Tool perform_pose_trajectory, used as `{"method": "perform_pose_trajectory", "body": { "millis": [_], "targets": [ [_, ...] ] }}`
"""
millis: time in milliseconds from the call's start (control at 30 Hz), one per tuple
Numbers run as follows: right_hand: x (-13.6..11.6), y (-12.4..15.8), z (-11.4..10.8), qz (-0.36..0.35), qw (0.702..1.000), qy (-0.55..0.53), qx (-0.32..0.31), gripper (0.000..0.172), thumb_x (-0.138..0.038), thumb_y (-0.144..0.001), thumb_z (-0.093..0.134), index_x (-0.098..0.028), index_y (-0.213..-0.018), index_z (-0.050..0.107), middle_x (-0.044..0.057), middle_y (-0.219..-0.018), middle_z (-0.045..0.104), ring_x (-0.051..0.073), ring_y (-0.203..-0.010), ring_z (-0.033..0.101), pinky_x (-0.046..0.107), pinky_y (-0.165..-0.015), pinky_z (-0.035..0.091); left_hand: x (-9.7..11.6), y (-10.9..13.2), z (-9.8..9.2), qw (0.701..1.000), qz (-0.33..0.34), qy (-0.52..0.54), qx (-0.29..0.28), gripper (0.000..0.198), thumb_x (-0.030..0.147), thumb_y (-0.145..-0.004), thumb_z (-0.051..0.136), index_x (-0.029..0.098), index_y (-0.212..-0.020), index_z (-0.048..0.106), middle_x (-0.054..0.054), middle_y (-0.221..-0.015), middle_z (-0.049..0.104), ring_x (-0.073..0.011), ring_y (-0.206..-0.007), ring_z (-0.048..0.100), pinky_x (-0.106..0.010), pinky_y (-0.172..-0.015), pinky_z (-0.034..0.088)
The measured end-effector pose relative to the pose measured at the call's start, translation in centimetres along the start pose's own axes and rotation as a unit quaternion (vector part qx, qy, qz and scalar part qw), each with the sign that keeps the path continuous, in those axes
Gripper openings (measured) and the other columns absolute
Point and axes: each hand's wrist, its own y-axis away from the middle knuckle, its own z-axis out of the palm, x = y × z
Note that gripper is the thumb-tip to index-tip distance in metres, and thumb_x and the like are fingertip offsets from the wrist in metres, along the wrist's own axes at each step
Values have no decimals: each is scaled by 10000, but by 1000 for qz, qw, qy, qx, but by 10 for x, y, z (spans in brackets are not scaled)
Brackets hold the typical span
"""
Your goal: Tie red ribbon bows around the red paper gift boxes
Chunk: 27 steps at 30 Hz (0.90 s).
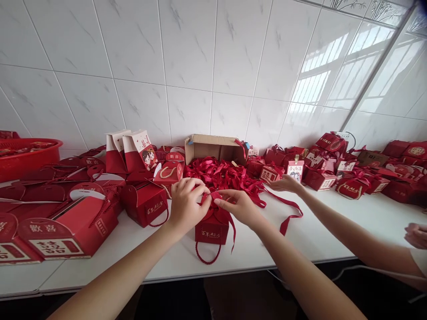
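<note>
Red cardboard box (212, 231) with red rope handle (208, 262) beneath our left hand (187, 204) and right hand (240, 206), both pinching shiny red ribbon (216, 195) atop it. Beyond them, heap of loose ribbons (222, 173); right of ours, co-worker's hand (284, 183).

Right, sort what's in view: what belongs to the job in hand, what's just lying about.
Job in hand:
red box beneath left hand and right hand
red ribbon at their fingertips
probably the ribbon heap behind

Seemingly lying about:
red basin, far left
two tall white-and-red packages
</note>
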Motion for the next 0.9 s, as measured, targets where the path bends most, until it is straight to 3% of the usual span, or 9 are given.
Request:
{"method": "perform_pose_trajectory", "body": {
  "millis": [67,200,367,500,567,633,733,900],
  "targets": [
    [5,-1,7,5,997,-70,24,384,-465,-695,720,-168,-938,701,20,-782,641,145,-685,542,279,-650,431,-1,0,-1,1000,5,2,4,92,222,-788,625,219,-700,654,-23,-871,678,-224,-898,594,-385,-789,364],
    [12,2,13,22,983,-179,32,376,-483,-646,755,-169,-827,654,-8,-670,606,133,-634,537,270,-622,424,-2,0,-2,1000,12,-2,10,112,237,-804,623,224,-699,661,-19,-859,685,-222,-889,596,-382,-782,362],
    [12,-1,11,45,989,-141,-14,481,-491,-650,751,-148,-984,702,-65,-545,486,88,-520,402,246,-525,321,-2,1,-1,1000,15,2,9,115,242,-806,618,234,-703,667,-12,-863,690,-226,-886,593,-394,-791,360],
    [11,-6,14,11,992,-127,-22,358,-501,-654,737,-152,-730,723,-15,-624,586,103,-583,451,256,-568,360,-6,1,-2,995,-17,95,-31,63,202,-776,595,220,-739,643,-30,-890,664,-228,-923,576,-392,-845,388],
    [13,-6,16,-8,993,-115,7,325,-487,-649,742,-165,-668,701,-4,-659,616,118,-614,487,260,-590,384,-12,2,-3,971,-79,204,-94,119,182,-747,568,220,-849,618,-39,-963,648,-228,-981,569,-384,-879,408],
    [16,-6,17,-12,994,-111,19,312,-483,-659,734,-175,-659,687,0,-661,626,131,-623,518,264,-592,403,-20,5,-3,926,-173,298,-156,192,200,-742,535,220,-928,575,-46,-1019,629,-229,-1014,570,-381,-880,430],
    [20,-5,17,-20,991,-135,-14,307,-489,-695,705,-183,-697,682,12,-694,660,153,-661,577,279,-636,448,-32,14,3,869,-294,340,-207,159,322,-762,569,212,-874,545,-41,-963,606,-225,-956,578,-360,-837,450],
    [24,-6,19,-20,990,-137,-29,271,-459,-746,659,-193,-702,635,32,-756,707,174,-729,643,296,-701,489,-43,24,8,778,-355,406,-322,304,489,-771,593,191,-713,580,-16,-697,584,-174,-672,563,-289,-626,450]
  ]
}}
